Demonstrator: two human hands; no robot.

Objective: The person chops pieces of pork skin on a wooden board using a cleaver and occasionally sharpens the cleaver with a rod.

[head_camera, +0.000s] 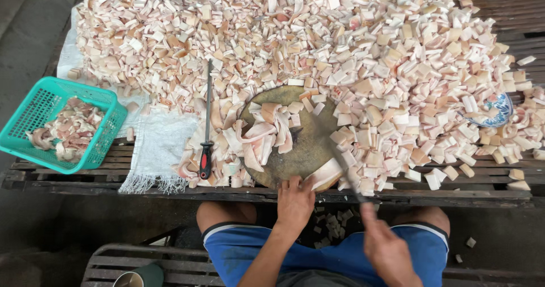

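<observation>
A round wooden chopping block (295,151) lies at the near edge of a slatted wooden table. My left hand (295,203) presses on a pale strip of pork skin (323,175) at the block's front rim. My right hand (386,246) grips a knife (340,162), motion-blurred, its blade slanting over the strip. Several long uncut strips (264,133) are piled on the block's left half.
A huge heap of cut pink-white pieces (363,54) covers the table. A sharpening steel (206,128) with red-black handle lies left of the block, beside a white cloth (156,151). A teal basket (62,125) holds strips at far left. A patterned bowl (497,110) sits right. Cup (139,277) below.
</observation>
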